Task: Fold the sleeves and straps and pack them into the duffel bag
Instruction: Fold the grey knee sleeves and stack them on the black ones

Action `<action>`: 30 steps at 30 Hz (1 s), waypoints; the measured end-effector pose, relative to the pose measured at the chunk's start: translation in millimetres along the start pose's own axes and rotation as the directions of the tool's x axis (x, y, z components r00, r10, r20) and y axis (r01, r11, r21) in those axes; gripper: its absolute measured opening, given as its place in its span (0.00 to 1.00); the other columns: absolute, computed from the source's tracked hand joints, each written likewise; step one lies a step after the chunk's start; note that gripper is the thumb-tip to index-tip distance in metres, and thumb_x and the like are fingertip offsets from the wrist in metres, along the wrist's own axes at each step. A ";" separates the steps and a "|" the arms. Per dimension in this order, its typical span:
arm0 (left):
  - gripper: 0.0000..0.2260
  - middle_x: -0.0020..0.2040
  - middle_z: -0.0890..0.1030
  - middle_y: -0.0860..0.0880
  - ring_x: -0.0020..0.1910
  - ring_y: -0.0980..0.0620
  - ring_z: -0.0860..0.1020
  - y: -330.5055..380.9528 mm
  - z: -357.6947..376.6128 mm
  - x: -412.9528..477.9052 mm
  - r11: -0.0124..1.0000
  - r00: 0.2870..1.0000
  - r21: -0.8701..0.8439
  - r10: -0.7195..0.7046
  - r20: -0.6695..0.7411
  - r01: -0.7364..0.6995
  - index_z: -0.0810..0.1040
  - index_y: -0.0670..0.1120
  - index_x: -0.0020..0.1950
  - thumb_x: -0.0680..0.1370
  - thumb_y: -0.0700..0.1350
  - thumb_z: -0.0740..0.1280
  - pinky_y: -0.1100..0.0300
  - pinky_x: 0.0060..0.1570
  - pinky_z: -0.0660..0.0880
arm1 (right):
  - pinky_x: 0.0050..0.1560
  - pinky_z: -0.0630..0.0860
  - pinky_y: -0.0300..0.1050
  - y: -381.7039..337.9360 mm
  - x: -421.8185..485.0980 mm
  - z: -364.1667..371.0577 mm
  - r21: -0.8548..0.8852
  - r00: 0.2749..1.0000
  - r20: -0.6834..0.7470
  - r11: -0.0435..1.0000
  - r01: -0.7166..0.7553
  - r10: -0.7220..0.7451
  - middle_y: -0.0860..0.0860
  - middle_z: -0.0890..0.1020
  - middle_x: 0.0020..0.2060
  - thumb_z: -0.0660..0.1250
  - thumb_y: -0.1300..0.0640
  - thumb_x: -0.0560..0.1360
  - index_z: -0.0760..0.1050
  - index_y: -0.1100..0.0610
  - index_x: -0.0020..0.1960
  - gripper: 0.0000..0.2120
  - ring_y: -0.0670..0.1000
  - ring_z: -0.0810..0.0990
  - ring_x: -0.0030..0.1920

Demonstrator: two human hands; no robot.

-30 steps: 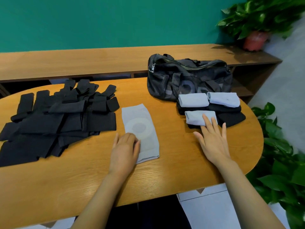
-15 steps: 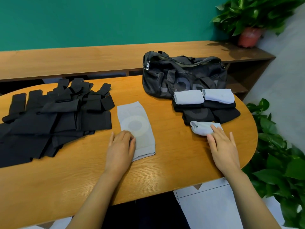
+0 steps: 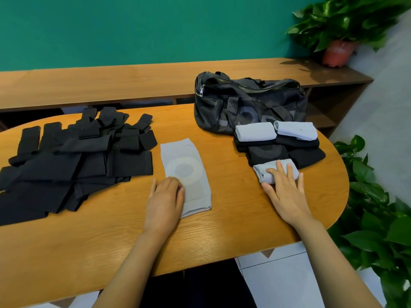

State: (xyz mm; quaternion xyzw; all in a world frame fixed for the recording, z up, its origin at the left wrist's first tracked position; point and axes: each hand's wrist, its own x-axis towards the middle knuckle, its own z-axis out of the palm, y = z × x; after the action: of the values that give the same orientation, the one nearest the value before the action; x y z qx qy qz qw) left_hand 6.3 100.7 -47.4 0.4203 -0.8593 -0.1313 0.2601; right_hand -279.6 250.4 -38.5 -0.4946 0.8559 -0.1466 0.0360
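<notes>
A flat grey sleeve [image 3: 186,165] with a pale ring lies in the middle of the wooden table [image 3: 111,241]. My left hand [image 3: 165,200] rests flat on its near left corner. My right hand [image 3: 287,192] lies with straight fingers on a folded grey sleeve [image 3: 262,173]. Behind that sleeve sits a stack of folded black sleeves [image 3: 266,152] topped by two folded grey sleeves [image 3: 255,131]. A pile of loose black sleeves and straps [image 3: 73,156] covers the table's left side. The black duffel bag [image 3: 246,101] stands at the back of the table.
A long wooden shelf [image 3: 111,83] runs behind the table against a green wall. A potted plant [image 3: 338,52] stands on its right end. More leafy plants [image 3: 378,218] grow beside the table's right edge.
The folded grey sleeve has come off the stack toward me and now lies on the table in front of it under my right hand. My left hand has stayed on the flat sleeve.
</notes>
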 end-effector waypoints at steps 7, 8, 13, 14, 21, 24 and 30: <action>0.06 0.53 0.77 0.58 0.56 0.58 0.73 -0.4 -4.9 -0.7 0.995 1.000 -0.105 0.003 0.025 0.000 0.76 0.52 0.52 0.83 0.47 0.59 0.48 0.77 0.47 | 0.74 0.32 0.54 -11.0 -5.5 -4.4 -0.019 0.995 -0.087 0.999 0.037 -0.038 0.50 0.50 0.80 0.46 0.32 0.78 0.63 0.49 0.74 0.32 0.53 0.40 0.79; 0.08 0.57 0.77 0.57 0.61 0.58 0.72 -1.0 -6.4 -2.1 0.993 0.999 -0.119 0.008 0.033 -0.004 0.77 0.51 0.55 0.83 0.48 0.59 0.49 0.77 0.44 | 0.74 0.32 0.54 -14.2 -7.1 -5.0 -0.019 0.994 -0.097 0.998 0.054 -0.055 0.50 0.50 0.80 0.46 0.32 0.78 0.62 0.49 0.74 0.32 0.53 0.40 0.79; 0.19 0.71 0.72 0.53 0.73 0.57 0.65 -6.1 -18.2 -13.1 0.993 0.995 -0.117 0.043 0.090 -0.033 0.75 0.50 0.68 0.83 0.57 0.55 0.54 0.76 0.36 | 0.76 0.34 0.55 -45.5 -15.3 -9.8 -0.019 0.983 -0.087 0.987 0.162 -0.163 0.47 0.51 0.79 0.47 0.33 0.80 0.59 0.48 0.76 0.30 0.48 0.38 0.78; 0.23 0.72 0.72 0.53 0.74 0.57 0.64 -8.6 -20.1 -15.9 0.992 0.992 -0.113 0.062 0.106 -0.050 0.74 0.51 0.69 0.81 0.60 0.52 0.55 0.75 0.35 | 0.76 0.34 0.55 -56.2 -17.6 -8.3 -0.040 0.976 -0.071 0.978 0.203 -0.205 0.47 0.51 0.79 0.46 0.34 0.80 0.59 0.48 0.76 0.30 0.48 0.37 0.78; 0.17 0.74 0.68 0.57 0.77 0.59 0.54 -18.5 -27.4 -27.6 0.995 0.981 -0.076 0.078 0.179 -0.065 0.74 0.55 0.70 0.84 0.54 0.55 0.52 0.74 0.31 | 0.76 0.32 0.52 -125.1 -30.2 16.5 0.088 0.865 0.074 0.867 0.491 -0.497 0.43 0.57 0.78 0.39 0.32 0.78 0.63 0.48 0.76 0.34 0.42 0.39 0.78; 0.16 0.74 0.68 0.57 0.77 0.58 0.56 -21.5 -28.3 -30.1 0.994 0.983 -0.091 0.075 0.169 -0.060 0.74 0.55 0.69 0.83 0.54 0.56 0.53 0.74 0.32 | 0.77 0.37 0.50 -130.8 -30.9 26.0 0.172 0.857 0.051 0.850 0.499 -0.513 0.43 0.66 0.74 0.43 0.34 0.80 0.69 0.50 0.69 0.30 0.40 0.46 0.78; 0.15 0.71 0.72 0.56 0.75 0.59 0.59 -22.8 -27.3 -28.2 0.988 0.990 -0.152 0.034 0.137 -0.013 0.77 0.55 0.66 0.84 0.53 0.55 0.54 0.76 0.35 | 0.77 0.50 0.49 -123.3 -32.7 35.5 0.205 0.873 -0.205 0.853 0.480 -0.442 0.47 0.77 0.67 0.41 0.38 0.83 0.82 0.54 0.45 0.34 0.47 0.64 0.74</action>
State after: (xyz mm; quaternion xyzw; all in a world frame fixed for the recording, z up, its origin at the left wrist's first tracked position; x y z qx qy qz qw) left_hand 50.9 108.8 -44.4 0.3790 -0.8680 -0.2215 0.2321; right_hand -152.5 213.0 -39.8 -0.6645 0.6869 -0.2943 -0.0028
